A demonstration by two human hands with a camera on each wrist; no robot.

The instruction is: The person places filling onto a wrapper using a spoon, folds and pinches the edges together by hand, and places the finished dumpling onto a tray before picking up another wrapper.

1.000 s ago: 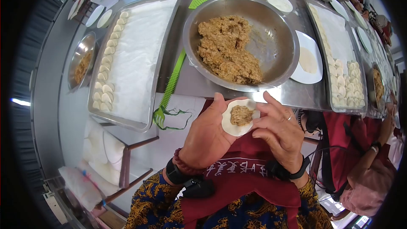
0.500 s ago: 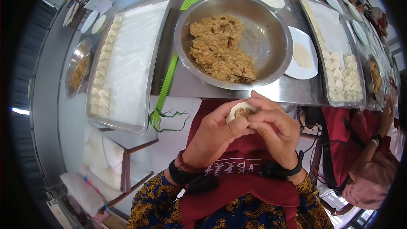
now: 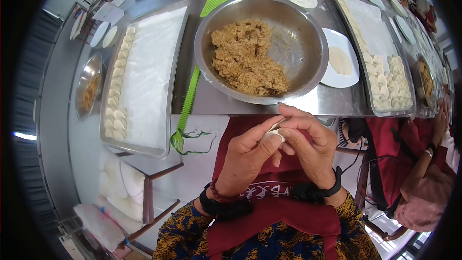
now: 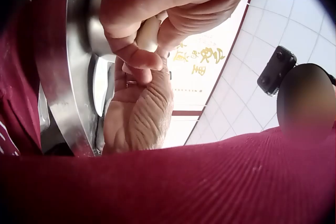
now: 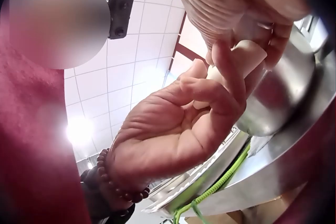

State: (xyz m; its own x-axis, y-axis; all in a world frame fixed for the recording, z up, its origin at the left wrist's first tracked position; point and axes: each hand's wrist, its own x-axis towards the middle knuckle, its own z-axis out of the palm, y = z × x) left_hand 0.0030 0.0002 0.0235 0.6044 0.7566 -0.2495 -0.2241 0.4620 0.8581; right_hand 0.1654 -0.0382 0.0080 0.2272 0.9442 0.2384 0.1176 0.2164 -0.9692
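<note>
A dumpling point(image 3: 275, 135), its pale wrapper folded over, is held between both hands in front of the bowl. My left hand point(image 3: 249, 156) grips its left side with curled fingers, the thumb lying along the wrapper. From the right, my right hand point(image 3: 312, 140) pinches the edge with thumb and fingers. The left wrist view shows a smooth strip of the dumpling point(image 4: 148, 34) between the fingers. One pale end of the dumpling point(image 5: 249, 58) sticks out in the right wrist view. Fingers cover most of the wrapper, and the filling inside is hidden.
A steel bowl point(image 3: 308, 79) of minced filling point(image 3: 250, 58) stands at the table's edge. Right of it is a white plate point(image 3: 344, 79) with a round wrapper point(image 3: 340, 61). Trays of dumplings stand left point(image 3: 154, 67) and right point(image 3: 380, 33). A green-handled tool point(image 3: 190, 97) lies beside the left tray.
The wrapper lay open on my left hand with filling showing; now it is folded over and the filling is hidden. My right hand has moved in from beside it to pinch the edge.
</note>
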